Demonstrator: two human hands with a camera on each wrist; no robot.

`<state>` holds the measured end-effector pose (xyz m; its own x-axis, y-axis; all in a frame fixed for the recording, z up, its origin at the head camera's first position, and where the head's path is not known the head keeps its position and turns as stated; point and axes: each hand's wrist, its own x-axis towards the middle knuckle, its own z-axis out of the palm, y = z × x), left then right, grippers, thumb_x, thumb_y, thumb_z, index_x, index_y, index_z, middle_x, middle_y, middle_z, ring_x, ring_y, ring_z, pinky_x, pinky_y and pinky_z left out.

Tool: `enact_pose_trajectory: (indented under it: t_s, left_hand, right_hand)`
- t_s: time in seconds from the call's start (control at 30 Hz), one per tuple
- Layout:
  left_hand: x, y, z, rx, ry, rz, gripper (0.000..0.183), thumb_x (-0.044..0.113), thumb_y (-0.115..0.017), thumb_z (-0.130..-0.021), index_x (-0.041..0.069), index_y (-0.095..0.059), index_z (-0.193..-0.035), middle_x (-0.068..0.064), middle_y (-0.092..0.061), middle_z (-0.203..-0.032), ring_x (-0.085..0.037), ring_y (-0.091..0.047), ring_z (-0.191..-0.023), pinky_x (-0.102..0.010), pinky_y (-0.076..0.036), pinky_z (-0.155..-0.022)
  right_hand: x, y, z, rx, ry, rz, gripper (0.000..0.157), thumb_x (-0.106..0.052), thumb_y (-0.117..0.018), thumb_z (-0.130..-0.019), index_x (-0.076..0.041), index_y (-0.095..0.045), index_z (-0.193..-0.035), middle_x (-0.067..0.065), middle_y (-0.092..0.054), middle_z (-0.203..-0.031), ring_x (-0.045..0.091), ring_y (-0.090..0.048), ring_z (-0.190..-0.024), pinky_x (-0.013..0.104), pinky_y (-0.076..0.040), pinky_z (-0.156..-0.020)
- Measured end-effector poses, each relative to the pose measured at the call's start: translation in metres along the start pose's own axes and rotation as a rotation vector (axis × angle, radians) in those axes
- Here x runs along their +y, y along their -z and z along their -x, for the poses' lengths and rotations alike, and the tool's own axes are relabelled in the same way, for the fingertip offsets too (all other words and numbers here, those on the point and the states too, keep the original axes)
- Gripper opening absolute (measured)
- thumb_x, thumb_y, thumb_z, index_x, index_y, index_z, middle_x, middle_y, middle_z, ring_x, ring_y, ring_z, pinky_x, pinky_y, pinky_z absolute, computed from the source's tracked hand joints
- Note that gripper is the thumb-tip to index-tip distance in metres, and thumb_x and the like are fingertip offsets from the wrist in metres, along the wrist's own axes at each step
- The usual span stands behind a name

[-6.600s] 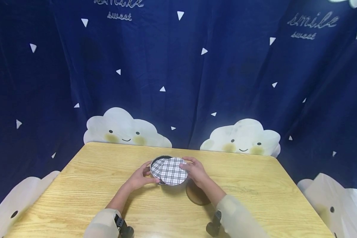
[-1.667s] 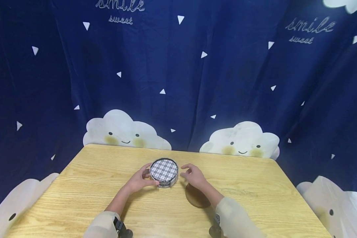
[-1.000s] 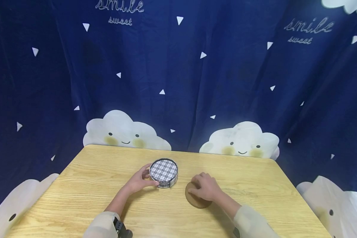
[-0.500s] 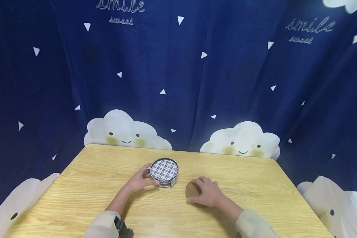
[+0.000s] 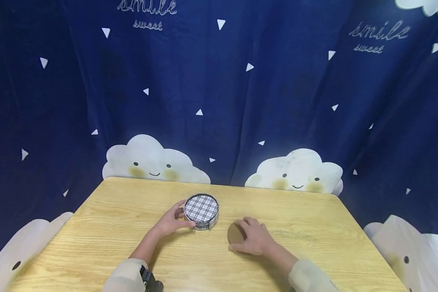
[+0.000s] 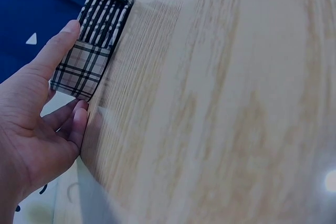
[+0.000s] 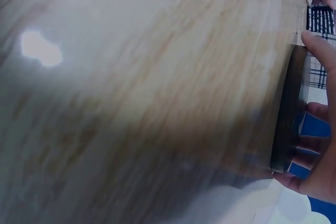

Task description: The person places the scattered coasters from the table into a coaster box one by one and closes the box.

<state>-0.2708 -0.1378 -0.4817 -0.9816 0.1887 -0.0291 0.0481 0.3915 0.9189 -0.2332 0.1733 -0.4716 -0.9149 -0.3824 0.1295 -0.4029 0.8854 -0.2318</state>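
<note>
A round plaid coaster holder (image 5: 201,210) stands on the table, and a plaid coaster lies flat in its top. Through the slot in its side, the left wrist view shows several stacked coaster edges (image 6: 102,20). My left hand (image 5: 171,221) grips the holder from the left, thumb at the front and fingers behind. To its right, a brown round disc (image 5: 236,234) rests on the table. My right hand (image 5: 256,236) spans this disc, thumb at the near edge and fingers at the far side; the palm hides its right part. Its dark side (image 7: 290,111) shows in the right wrist view.
The wooden table (image 5: 138,202) ends at a back edge just beyond the holder. Behind it hangs a dark blue curtain (image 5: 219,81) with white clouds and triangles. A wrist camera (image 5: 151,281) sits on my left forearm.
Earlier my right hand held a plaid coaster over the holder; that coaster now lies inside. The right hand has moved right and nearer, onto the brown disc. My left hand has stayed put.
</note>
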Motion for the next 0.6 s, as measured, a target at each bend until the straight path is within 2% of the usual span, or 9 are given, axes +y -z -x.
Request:
enact_pose_trajectory:
  t_s: [0.23, 0.6]
  left_hand:
    - [0.0009, 0.0017, 0.0010, -0.012, -0.010, -0.016, 0.094, 0.030, -0.082, -0.071, 0.013, -0.029, -0.146, -0.024, -0.048, -0.136, -0.041, -0.047, -0.123, -0.052, -0.047, -0.097]
    - [0.0015, 0.0020, 0.0007, -0.013, -0.026, -0.008, 0.093, 0.026, -0.082, -0.071, 0.012, -0.028, -0.146, -0.024, -0.049, -0.135, -0.042, -0.048, -0.122, -0.051, -0.047, -0.096]
  right_hand:
    - [0.0015, -0.0037, -0.0023, 0.018, -0.014, 0.000, 0.081, -0.069, -0.068, -0.063, -0.019, -0.056, -0.126, 0.012, -0.054, -0.125, 0.031, -0.052, -0.114, 0.056, -0.042, -0.093]
    - [0.0012, -0.0023, -0.0050, 0.068, 0.017, 0.014, 0.079, -0.068, -0.069, -0.061, -0.021, -0.057, -0.123, 0.011, -0.055, -0.122, 0.027, -0.053, -0.110, 0.048, -0.044, -0.085]
